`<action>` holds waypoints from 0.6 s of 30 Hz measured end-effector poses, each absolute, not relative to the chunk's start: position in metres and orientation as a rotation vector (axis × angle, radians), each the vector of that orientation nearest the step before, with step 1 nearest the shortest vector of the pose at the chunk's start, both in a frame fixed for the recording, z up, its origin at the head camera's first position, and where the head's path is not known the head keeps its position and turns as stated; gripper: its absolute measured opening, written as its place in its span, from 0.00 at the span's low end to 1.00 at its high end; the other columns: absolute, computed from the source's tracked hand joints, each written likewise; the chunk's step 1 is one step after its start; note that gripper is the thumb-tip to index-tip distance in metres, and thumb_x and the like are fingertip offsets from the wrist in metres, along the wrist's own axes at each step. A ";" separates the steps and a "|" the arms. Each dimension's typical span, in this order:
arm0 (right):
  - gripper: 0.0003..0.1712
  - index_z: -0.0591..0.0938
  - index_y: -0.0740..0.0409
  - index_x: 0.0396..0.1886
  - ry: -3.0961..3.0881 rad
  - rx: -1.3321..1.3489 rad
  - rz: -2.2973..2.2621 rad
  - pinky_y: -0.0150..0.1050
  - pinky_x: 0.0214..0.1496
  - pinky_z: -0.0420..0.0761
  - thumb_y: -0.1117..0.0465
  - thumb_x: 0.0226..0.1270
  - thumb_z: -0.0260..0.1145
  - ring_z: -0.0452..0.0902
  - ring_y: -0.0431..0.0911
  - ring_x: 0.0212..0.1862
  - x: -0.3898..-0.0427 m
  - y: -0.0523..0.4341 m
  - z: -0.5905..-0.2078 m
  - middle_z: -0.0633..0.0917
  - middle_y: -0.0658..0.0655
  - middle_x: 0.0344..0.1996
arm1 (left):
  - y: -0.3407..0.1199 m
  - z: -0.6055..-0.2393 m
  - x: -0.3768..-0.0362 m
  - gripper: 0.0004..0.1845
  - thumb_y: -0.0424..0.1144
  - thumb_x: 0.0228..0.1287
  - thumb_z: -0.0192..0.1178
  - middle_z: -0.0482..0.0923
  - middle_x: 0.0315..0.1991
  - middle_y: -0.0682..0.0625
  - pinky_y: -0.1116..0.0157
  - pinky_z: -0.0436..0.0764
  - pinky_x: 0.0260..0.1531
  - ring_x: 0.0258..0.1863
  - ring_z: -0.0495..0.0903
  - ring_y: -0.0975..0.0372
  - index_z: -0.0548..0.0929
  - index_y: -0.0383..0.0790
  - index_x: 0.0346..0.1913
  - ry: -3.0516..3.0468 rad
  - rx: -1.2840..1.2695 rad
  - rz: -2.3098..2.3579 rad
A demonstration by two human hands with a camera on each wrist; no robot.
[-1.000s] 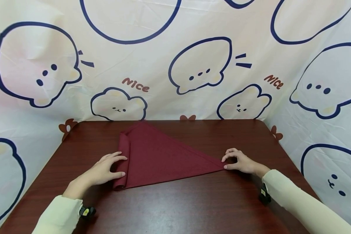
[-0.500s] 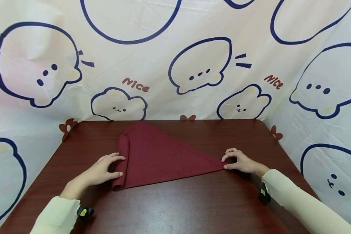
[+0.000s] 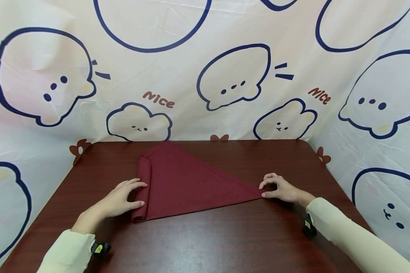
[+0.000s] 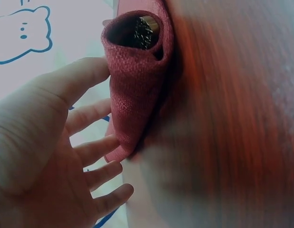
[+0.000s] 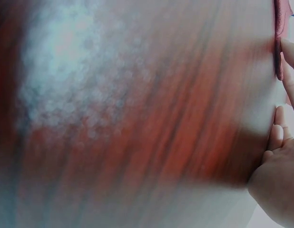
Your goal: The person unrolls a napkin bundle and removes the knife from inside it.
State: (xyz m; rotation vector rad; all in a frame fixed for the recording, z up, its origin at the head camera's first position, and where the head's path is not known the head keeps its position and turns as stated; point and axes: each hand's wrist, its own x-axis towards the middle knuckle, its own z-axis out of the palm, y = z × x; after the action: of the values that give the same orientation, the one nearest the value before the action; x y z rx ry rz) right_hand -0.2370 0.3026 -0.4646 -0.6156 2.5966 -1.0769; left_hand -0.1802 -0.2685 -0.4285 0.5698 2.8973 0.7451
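A dark red cloth (image 3: 191,182) lies spread in a triangle on the table, its left side wound into a roll (image 3: 143,189). Inside the roll's near end, the left wrist view shows a dark, glittery thing with a gold-coloured part (image 4: 147,33); its kind is hidden by the cloth. My left hand (image 3: 117,199) touches the roll from the left, thumb nearer me, fingers extended and slightly spread. At the cloth's pointed right corner, my right hand (image 3: 283,189) pinches the tip between thumb and index finger. Only part of this hand shows in the right wrist view.
The brown wooden table (image 3: 205,242) reflects light near its front. A pale curtain (image 3: 184,76) printed with cartoon figures hangs behind it and along both sides. The cloth's far corner reaches the table's back edge.
Over the last second my left hand and the roll have shifted very slightly left. My right hand stays at the cloth's corner.
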 end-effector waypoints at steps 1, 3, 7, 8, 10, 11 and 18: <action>0.09 0.87 0.53 0.42 2.598 -0.619 -1.077 0.55 0.62 0.64 0.58 0.64 0.74 0.63 0.53 0.59 -0.237 0.303 -0.465 0.73 0.59 0.53 | -0.268 -0.428 -0.180 0.31 0.46 0.60 0.70 0.67 0.70 0.29 0.29 0.67 0.60 0.69 0.61 0.32 0.77 0.40 0.65 2.898 0.571 0.743; 0.09 0.87 0.53 0.42 2.603 -0.625 -1.077 0.54 0.62 0.64 0.58 0.63 0.74 0.63 0.53 0.58 -0.237 0.303 -0.465 0.74 0.59 0.53 | -0.267 -0.428 -0.179 0.30 0.45 0.60 0.70 0.67 0.70 0.30 0.30 0.68 0.60 0.69 0.61 0.33 0.77 0.40 0.65 2.904 0.578 0.743; 0.09 0.87 0.53 0.42 2.609 -0.640 -1.075 0.53 0.61 0.65 0.58 0.63 0.75 0.64 0.53 0.58 -0.237 0.302 -0.464 0.74 0.59 0.52 | -0.263 -0.425 -0.179 0.30 0.44 0.60 0.70 0.67 0.70 0.30 0.31 0.68 0.61 0.70 0.61 0.33 0.77 0.40 0.65 2.920 0.592 0.749; 0.09 0.87 0.53 0.42 2.610 -0.639 -1.075 0.53 0.61 0.65 0.58 0.62 0.75 0.64 0.53 0.58 -0.237 0.302 -0.464 0.74 0.59 0.52 | -0.262 -0.425 -0.179 0.30 0.44 0.61 0.70 0.67 0.70 0.30 0.31 0.68 0.61 0.70 0.61 0.34 0.77 0.41 0.65 2.926 0.597 0.748; 0.09 0.87 0.53 0.42 2.610 -0.640 -1.073 0.53 0.61 0.65 0.58 0.63 0.75 0.64 0.53 0.58 -0.237 0.302 -0.464 0.74 0.59 0.52 | -0.259 -0.425 -0.180 0.29 0.44 0.62 0.70 0.67 0.70 0.31 0.31 0.67 0.62 0.70 0.61 0.34 0.77 0.41 0.65 2.932 0.608 0.747; 0.09 0.87 0.52 0.42 2.610 -0.640 -1.071 0.54 0.61 0.65 0.58 0.63 0.75 0.64 0.53 0.58 -0.237 0.302 -0.464 0.74 0.59 0.52 | -0.258 -0.425 -0.180 0.29 0.44 0.62 0.69 0.68 0.70 0.31 0.31 0.67 0.62 0.70 0.62 0.34 0.77 0.41 0.65 2.934 0.615 0.746; 0.09 0.87 0.52 0.42 2.609 -0.629 -1.062 0.56 0.62 0.65 0.57 0.63 0.74 0.64 0.53 0.58 -0.236 0.303 -0.463 0.74 0.59 0.53 | -0.244 -0.427 -0.181 0.28 0.44 0.62 0.69 0.69 0.70 0.34 0.33 0.68 0.63 0.70 0.64 0.37 0.78 0.42 0.64 2.940 0.660 0.713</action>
State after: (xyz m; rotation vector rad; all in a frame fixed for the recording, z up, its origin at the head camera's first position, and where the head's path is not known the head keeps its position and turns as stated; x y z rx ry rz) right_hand -0.2362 0.3027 -0.4633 -0.6287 2.6091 -1.0620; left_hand -0.1807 -0.2440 -0.4265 0.6598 2.9397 0.7134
